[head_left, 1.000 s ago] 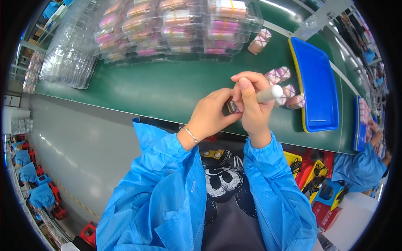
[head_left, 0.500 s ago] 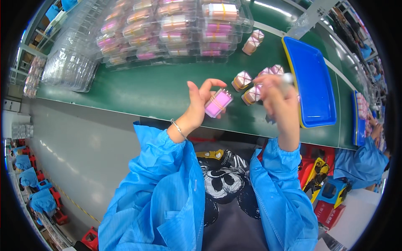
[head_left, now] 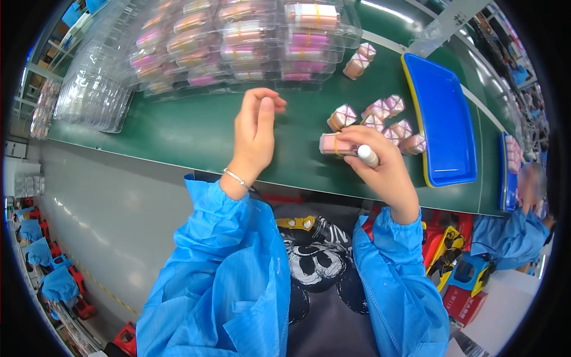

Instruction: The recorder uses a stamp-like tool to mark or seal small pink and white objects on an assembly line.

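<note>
My right hand grips a small pink block-shaped bundle with a yellow band, at the near side of the green table. A white-capped, pen-like stick is also tucked in that hand, its cap pointing up between thumb and fingers. To the left, my left hand is raised over the table, fingers loosely bent and thumb apart, with nothing visible in it. Beyond my right hand stand several similar banded bundles, their white ends crossed with pink lines.
An empty blue tray lies right of the bundles. Stacked clear plastic trays filled with pink and peach bundles stand at the back. Nested clear trays are at the far left. A co-worker's blue sleeve shows at the right.
The pink bundle has gone from my left hand to my right. My left hand has moved left and up; my right hand has come down and left with the white-capped stick.
</note>
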The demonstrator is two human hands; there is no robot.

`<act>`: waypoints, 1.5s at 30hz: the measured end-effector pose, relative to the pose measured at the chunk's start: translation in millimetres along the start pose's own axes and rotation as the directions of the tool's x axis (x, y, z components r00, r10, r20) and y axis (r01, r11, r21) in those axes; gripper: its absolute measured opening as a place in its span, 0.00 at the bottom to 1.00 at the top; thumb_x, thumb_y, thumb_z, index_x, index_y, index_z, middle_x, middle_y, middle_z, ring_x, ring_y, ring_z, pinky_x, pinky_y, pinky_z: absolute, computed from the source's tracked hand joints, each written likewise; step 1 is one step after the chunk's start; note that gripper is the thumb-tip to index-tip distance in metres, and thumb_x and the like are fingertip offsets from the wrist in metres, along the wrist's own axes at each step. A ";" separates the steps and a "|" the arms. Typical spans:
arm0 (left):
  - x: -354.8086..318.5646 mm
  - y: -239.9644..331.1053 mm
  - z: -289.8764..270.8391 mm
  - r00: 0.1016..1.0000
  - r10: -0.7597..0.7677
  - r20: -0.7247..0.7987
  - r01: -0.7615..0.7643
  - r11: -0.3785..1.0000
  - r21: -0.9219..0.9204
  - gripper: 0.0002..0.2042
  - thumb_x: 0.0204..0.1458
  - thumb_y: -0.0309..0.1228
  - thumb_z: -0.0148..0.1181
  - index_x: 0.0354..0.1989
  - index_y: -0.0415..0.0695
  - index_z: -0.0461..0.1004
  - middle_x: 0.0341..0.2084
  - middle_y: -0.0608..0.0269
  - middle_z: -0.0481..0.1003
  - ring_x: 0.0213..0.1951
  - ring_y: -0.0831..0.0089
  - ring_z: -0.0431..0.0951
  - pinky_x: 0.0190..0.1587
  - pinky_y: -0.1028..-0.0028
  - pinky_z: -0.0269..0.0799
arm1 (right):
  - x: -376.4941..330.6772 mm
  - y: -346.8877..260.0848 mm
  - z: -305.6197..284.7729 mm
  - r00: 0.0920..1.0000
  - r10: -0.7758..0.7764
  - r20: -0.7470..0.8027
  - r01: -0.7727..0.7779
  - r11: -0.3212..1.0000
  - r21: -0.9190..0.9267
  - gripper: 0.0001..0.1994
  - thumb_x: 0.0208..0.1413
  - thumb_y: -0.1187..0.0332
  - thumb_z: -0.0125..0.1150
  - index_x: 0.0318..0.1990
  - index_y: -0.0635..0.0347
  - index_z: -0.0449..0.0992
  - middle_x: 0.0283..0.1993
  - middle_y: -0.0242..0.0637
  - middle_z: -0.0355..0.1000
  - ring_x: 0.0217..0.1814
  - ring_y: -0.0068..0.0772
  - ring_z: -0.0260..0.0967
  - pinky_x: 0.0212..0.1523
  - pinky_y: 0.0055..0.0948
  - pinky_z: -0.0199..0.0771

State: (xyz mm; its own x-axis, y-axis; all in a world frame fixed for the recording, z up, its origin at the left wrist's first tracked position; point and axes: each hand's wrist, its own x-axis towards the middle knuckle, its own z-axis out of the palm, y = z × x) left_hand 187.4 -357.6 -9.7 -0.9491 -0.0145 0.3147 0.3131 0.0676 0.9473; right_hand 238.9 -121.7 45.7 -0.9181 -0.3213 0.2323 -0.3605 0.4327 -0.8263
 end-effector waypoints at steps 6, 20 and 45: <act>45.6 35.4 24.5 0.885 0.360 0.296 -0.407 0.906 0.117 0.10 0.63 0.27 0.50 0.51 0.39 0.70 0.45 0.56 0.75 0.48 0.66 0.77 0.53 0.69 0.70 | -4.3 -3.8 7.2 0.999 0.044 -0.018 -0.047 0.931 -0.363 0.22 0.45 0.82 0.60 0.49 0.48 0.79 0.57 0.41 0.68 0.47 0.48 0.75 0.44 0.39 0.77; 129.1 10.0 172.8 0.855 -0.052 0.516 -0.484 0.278 0.830 0.27 0.43 0.25 0.63 0.55 0.36 0.65 0.50 0.45 0.68 0.49 0.48 0.73 0.46 0.58 0.76 | -17.9 -13.4 -1.3 0.998 -0.008 -0.062 -0.006 0.973 -0.230 0.21 0.47 0.76 0.63 0.51 0.50 0.77 0.58 0.38 0.68 0.52 0.48 0.72 0.47 0.38 0.75; -18.2 29.8 -10.1 0.955 0.018 0.295 -0.124 0.930 0.346 0.34 0.40 0.28 0.76 0.56 0.43 0.63 0.42 0.57 0.79 0.43 0.63 0.80 0.47 0.69 0.76 | 8.2 -17.8 24.2 0.879 0.000 -0.478 0.347 0.687 0.639 0.10 0.65 0.71 0.49 0.48 0.67 0.71 0.33 0.40 0.71 0.17 0.16 0.56 0.17 0.17 0.55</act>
State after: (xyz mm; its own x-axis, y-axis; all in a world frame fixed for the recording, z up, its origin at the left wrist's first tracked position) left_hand 214.3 -365.3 13.3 -0.9114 0.2818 0.2999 0.3970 0.4101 0.8211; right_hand 241.7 -152.5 49.8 -0.8855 0.1203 0.4489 -0.4608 -0.3525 -0.8145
